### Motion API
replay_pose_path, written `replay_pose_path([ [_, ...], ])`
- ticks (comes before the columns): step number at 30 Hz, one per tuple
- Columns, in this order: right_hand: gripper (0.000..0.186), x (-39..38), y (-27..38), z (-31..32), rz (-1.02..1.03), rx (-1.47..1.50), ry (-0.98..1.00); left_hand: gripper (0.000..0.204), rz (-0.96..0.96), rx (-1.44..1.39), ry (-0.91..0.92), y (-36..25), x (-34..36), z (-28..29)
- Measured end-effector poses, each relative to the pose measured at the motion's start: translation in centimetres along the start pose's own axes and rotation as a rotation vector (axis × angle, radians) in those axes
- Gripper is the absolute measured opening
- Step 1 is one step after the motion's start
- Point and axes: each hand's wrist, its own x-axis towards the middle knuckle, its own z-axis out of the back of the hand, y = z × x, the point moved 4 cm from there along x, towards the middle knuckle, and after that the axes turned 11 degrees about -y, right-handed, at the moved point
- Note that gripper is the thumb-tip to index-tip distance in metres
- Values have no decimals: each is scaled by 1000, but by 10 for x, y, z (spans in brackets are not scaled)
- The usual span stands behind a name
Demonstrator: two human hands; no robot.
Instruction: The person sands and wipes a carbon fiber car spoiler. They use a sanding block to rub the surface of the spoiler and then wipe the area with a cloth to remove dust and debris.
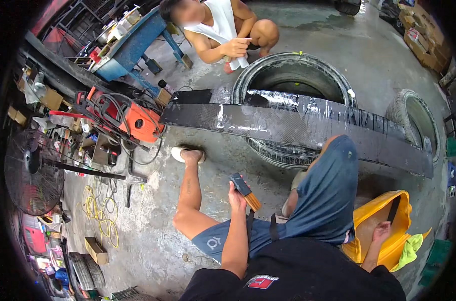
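My left hand [237, 197] is closed around a sanding block [253, 201], orange-brown with grooves and dark at its upper end, held above my lap. To the right, my right hand [382, 232] reaches over a yellow cut-open container [359, 218] with cloudy water in it. Its fingers are curled at the lower end of a dark flat strip [395, 206]. Ahead of me a long dark woven-pattern panel [288, 128] lies across a tyre [248, 80], wet and streaked with white. Neither hand touches the panel.
Opposite, a person squats behind the tyre, holding something white [239, 62]. An orange-red machine [140, 122] with hoses stands left of the panel. A second tyre [437, 120] lies right. A yellow-green cloth [411, 250] hangs on the container. A fan [32, 170] and yellow cable [107, 208] are left.
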Motion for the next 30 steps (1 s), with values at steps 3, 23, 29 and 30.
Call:
replay_pose_path([
  [3, 27, 9, -2, -101, 104, -81, -108, 50, -45, 47, -3, -16, -3, 6],
  [23, 67, -62, -453, -594, 987, -1783, 1713, 94, -93, 911, 512, -96, -31, -199],
  [29, 73, -76, -498, -605, 933, -1627, 1846, 102, -185, 833, 229, -164, 30, -198],
  [30, 72, -84, -514, -612, 1014, -1647, 1856, 102, -201, 795, 158, -182, 37, -197],
])
